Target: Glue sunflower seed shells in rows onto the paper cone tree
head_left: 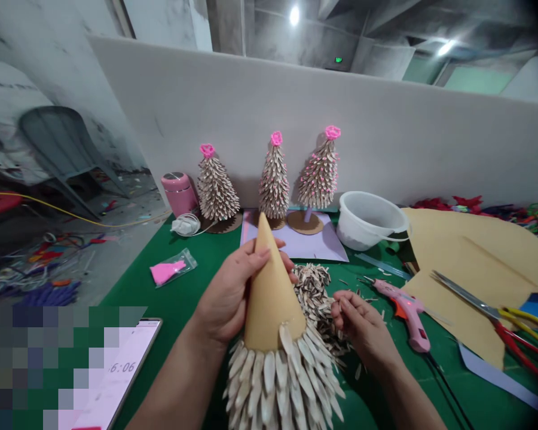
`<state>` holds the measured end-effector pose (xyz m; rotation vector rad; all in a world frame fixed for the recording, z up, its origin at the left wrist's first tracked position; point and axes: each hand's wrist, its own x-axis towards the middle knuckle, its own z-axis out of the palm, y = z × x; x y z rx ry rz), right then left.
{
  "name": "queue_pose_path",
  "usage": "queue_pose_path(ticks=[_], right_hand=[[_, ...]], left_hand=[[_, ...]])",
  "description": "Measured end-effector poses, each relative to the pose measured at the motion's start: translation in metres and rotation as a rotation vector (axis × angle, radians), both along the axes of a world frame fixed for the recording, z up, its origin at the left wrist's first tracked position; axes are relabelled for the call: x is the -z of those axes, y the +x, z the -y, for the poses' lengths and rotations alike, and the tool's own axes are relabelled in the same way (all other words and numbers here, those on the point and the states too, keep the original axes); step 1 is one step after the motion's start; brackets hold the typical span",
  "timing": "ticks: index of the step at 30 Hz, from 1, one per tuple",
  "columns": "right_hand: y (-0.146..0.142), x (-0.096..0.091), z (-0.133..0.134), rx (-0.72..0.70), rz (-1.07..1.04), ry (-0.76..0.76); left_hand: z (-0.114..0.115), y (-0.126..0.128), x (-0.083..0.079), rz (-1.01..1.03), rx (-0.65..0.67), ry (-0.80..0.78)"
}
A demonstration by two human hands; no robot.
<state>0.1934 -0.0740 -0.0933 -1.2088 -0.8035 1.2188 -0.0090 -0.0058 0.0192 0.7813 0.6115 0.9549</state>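
My left hand is wrapped round the upper part of a tan paper cone, which tilts with its tip away from me. Overlapping pale sunflower seed shells cover the cone's lower part in rows; above them the paper is bare. To the right of the cone, my right hand is closed in a pinch, and whatever lies between its fingertips is too small to make out. Beside that hand a heap of loose shells lies on the green table, partly hidden behind the cone. A pink glue gun rests farther right.
Three finished shell trees with pink tops stand at the back before a white board. Around them are a white bucket, tan paper, scissors, a pink bag, a pink bottle and a phone.
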Motion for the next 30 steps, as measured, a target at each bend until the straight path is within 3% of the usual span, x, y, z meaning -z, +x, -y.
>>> queue_pose_path(ticks=[6,10,17,22,30], right_hand=[[0.004,-0.008,0.000,0.151,-0.072,0.026],[0.006,-0.026,-0.006,0.255,-0.091,0.075],[-0.025,-0.063,-0.023,0.053,-0.105,0.087],[-0.043,-0.061,-0.025,-0.050,-0.079,0.110],[-0.045,-0.057,-0.022,-0.065,-0.013,0.135]], left_hand=[[0.003,0.011,0.009,0.016,0.109,-0.036],[0.004,0.015,0.014,0.052,0.150,-0.039],[0.005,0.018,0.019,0.133,0.223,0.003],[0.001,0.014,0.021,0.173,0.219,0.048],[0.001,0.015,0.023,0.162,0.202,0.063]])
